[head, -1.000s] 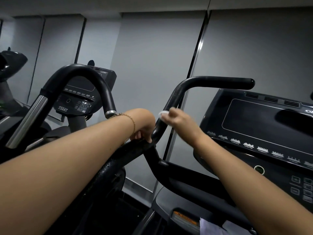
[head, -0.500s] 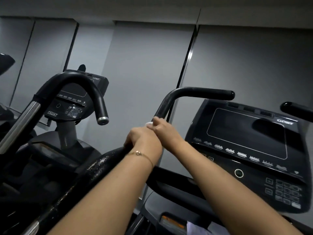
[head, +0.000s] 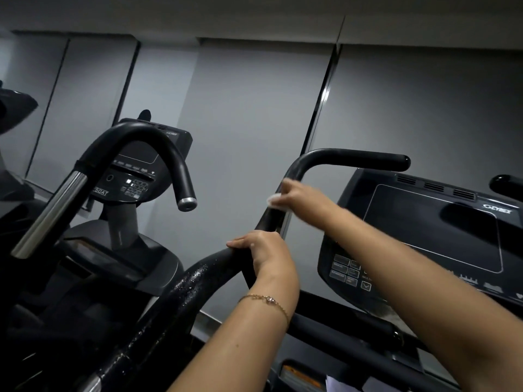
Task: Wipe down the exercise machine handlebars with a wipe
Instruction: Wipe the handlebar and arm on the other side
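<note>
A black curved handlebar rises from the lower left and bends right at its top. Its lower stretch is speckled with wet droplets. My left hand, with a thin gold bracelet on the wrist, grips the bar at its middle. Just above it, my right hand presses a small white wipe against the bar below the bend. The hand covers most of the wipe.
The machine's black console with screen and buttons sits to the right, with another grip end beyond it. A second machine with a curved handlebar and its own console stands at the left. Grey wall panels fill the back.
My right hand with the wipe has slid up the handlebar, away from my left hand. My left hand has kept its grip on the bar. The view has shifted.
</note>
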`<state>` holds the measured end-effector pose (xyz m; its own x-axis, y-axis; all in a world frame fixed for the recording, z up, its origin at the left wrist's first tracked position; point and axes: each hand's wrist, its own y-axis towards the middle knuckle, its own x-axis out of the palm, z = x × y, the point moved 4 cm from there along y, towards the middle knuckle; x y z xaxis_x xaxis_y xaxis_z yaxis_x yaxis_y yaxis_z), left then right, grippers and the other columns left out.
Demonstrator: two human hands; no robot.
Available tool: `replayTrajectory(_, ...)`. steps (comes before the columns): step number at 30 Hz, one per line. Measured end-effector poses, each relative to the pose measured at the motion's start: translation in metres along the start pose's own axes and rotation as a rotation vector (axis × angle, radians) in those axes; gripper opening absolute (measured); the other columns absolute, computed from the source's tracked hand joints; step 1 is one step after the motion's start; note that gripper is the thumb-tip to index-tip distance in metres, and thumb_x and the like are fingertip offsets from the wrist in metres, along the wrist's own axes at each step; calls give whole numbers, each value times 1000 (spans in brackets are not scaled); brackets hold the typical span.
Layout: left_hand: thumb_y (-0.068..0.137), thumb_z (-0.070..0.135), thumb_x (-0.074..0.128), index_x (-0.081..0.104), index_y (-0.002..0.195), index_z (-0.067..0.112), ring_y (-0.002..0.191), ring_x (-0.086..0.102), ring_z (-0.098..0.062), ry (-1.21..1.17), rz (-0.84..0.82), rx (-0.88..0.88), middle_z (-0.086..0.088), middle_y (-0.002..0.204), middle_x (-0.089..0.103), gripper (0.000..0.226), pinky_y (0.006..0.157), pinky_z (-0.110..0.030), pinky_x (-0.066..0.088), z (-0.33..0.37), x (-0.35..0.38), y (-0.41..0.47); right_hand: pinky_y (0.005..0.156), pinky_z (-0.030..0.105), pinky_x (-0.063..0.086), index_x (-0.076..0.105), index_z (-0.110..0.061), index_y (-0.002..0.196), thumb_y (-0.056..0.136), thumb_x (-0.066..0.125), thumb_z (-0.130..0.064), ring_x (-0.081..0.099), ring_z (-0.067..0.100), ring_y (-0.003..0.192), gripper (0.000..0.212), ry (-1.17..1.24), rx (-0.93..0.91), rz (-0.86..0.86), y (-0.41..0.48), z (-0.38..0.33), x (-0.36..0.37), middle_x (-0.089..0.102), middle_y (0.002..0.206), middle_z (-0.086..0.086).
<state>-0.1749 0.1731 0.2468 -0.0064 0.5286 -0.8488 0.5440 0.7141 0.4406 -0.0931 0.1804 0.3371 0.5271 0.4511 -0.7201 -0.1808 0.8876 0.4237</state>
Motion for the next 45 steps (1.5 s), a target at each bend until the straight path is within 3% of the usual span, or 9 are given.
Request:
replayTrajectory(10, 79, -8, 48, 66, 105, -9, 60, 58, -44, 255, -95, -1, -22, 91, 70, 31, 24, -57, 36, 0, 7, 8, 68, 36, 42, 64, -13, 103, 93, 53, -27, 50, 28, 86, 21, -23, 18, -21, 10, -6, 6, 41, 90, 6)
replayTrajectory(13, 67, -14, 41, 66, 102, -8, 53, 57, -45, 266, -106, 49, -24, 86, 70, 43, 21, -53, 36, -1, 4, 6, 68, 32, 37, 65, -6, 107, 94, 50, -21, 46, 28, 89, 25, -82, 203, -3, 31, 12, -6, 40, 96, 10)
replayTrajectory(17, 61, -13, 43, 66, 102, -8, 31, 49, -53, 312, -118, 110, -37, 53, 55, 47, 22, -46, 40, 1, 5, 9, 68, 32, 40, 66, -11, 107, 90, 56, -14, 53, 28, 93, 20, -232, 70, -275, 43, -20, 2, 35, 93, 3)
replayTrajectory(23, 84, 0, 49, 67, 103, -6, 32, 46, -59, 307, -67, 75, -22, 84, 70, 27, 21, -48, 37, 4, 11, 18, 67, 33, 40, 60, -6, 111, 90, 51, -8, 58, 28, 98, 22, -492, 219, -391, 75, -7, -17, 54, 117, 9)
replayTrajectory(28, 66, -11, 45, 65, 104, -9, 29, 47, -55, 289, -120, 146, -34, 59, 59, 44, 20, -44, 38, 3, 9, 16, 66, 33, 41, 63, -9, 108, 91, 51, -12, 55, 29, 101, 21, -478, 11, -378, 55, -31, 12, 50, 113, 10)
replayTrajectory(31, 61, -14, 42, 67, 102, -9, 25, 43, -54, 234, -97, 172, -37, 39, 48, 48, 18, -43, 36, 4, 8, 19, 67, 32, 38, 65, -14, 110, 91, 54, -19, 49, 29, 106, 23, -389, 77, -222, 50, -4, 1, 46, 112, 11)
replayTrajectory(37, 59, -14, 42, 66, 99, -8, 25, 46, -49, 237, -90, 193, -30, 52, 54, 47, 17, -39, 36, 1, 2, 14, 71, 35, 34, 58, 0, 107, 92, 48, -17, 45, 29, 90, 25, -158, 636, 319, 47, 104, -35, 44, 103, 14)
replayTrajectory(42, 78, -9, 51, 68, 101, -5, 20, 38, -52, 165, -50, 144, -18, 84, 69, 29, 16, -37, 33, -1, 6, 24, 58, 30, 34, 61, -2, 102, 90, 54, -7, 46, 29, 82, 14, -251, 297, 260, 38, 79, -18, 43, 91, 13)
replayTrajectory(45, 82, -7, 52, 67, 101, -6, 20, 40, -50, 167, -66, 137, -18, 83, 68, 25, 16, -36, 33, -3, 4, 24, 59, 29, 30, 54, 1, 99, 91, 50, -16, 42, 24, 77, 19, -84, 540, 426, 38, 101, -38, 43, 92, 11)
